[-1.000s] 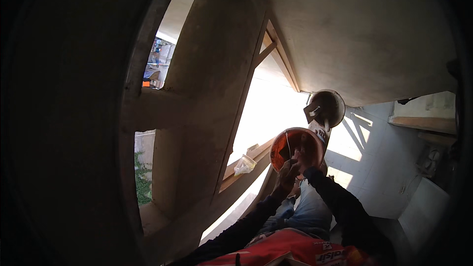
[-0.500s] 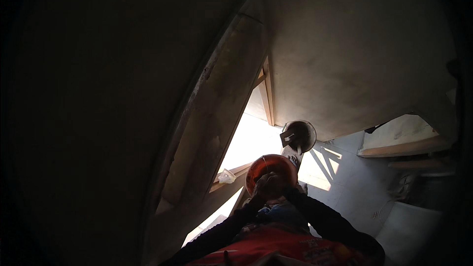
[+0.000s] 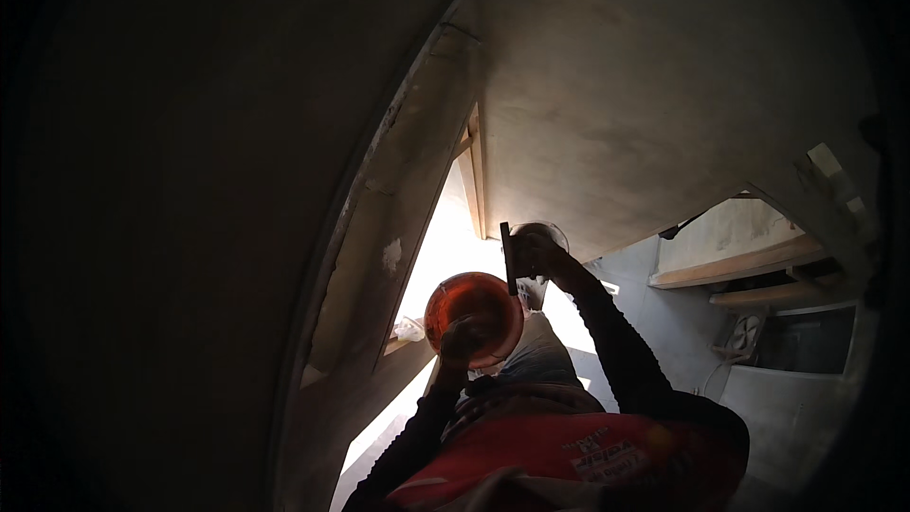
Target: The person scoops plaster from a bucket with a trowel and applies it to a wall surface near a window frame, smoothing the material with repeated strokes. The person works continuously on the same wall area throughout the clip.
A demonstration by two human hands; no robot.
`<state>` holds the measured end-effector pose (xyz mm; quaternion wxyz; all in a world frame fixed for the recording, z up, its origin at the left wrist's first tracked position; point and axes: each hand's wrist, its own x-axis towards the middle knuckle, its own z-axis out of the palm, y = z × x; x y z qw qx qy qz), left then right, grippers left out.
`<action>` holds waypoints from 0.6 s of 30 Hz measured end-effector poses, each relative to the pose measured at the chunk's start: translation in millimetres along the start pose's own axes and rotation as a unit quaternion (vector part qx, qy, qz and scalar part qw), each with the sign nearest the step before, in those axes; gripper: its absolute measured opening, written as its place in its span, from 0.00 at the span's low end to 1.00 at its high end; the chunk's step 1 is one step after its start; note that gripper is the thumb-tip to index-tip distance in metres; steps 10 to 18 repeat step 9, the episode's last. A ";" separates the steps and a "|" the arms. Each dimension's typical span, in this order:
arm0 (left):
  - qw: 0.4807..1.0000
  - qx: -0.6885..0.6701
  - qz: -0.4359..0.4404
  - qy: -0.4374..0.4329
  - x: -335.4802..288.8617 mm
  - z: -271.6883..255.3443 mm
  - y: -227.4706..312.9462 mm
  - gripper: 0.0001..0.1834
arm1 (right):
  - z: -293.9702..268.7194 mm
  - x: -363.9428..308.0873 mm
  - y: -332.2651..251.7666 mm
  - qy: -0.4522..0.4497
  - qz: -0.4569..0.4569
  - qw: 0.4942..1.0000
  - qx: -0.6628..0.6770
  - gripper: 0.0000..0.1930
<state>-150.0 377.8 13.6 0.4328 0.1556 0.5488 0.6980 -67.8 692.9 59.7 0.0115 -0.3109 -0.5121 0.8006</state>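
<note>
An orange round bucket (image 3: pixel 493 308) is in front of my body, its open mouth facing up. My left hand (image 3: pixel 462 339) overlaps its near rim and appears closed on it, though the fingers are dark against the inside. Farther off and to the right, my right hand (image 3: pixel 540 254) is closed round the handle of a plastering trowel (image 3: pixel 508 261). The trowel's flat blade is seen edge-on, upright, left of the hand. Behind the right hand, partly hidden by it, is the rim of a second, pale bucket (image 3: pixel 557 230).
A large plastered wall (image 3: pixel 607 104) rises ahead. To the left runs a long ledge-like surface (image 3: pixel 365 228) beside a bright opening with a wooden frame (image 3: pixel 477 171). A crumpled pale item (image 3: pixel 409 329) lies by the opening. Timber edging (image 3: pixel 739 261) and a fan-like box (image 3: pixel 744 334) are at right.
My right hand has left the orange bucket and reached forward to the trowel at the second bucket. The trowel now stands upright in its grip. My left hand stays at the orange bucket.
</note>
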 end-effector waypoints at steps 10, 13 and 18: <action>0.975 0.088 -0.121 0.162 -9.7 -53.0 -67.1 0.28 | 25.1 170.9 -205.5 0.234 -0.418 0.843 -0.246 0.33; 0.975 0.088 -0.121 0.162 -9.7 -53.0 -67.1 0.28 | 25.1 170.9 -205.5 0.234 -0.418 0.843 -0.246 0.33; 0.975 0.088 -0.121 0.162 -9.7 -53.0 -67.1 0.28 | 25.1 170.9 -205.5 0.234 -0.418 0.843 -0.246 0.33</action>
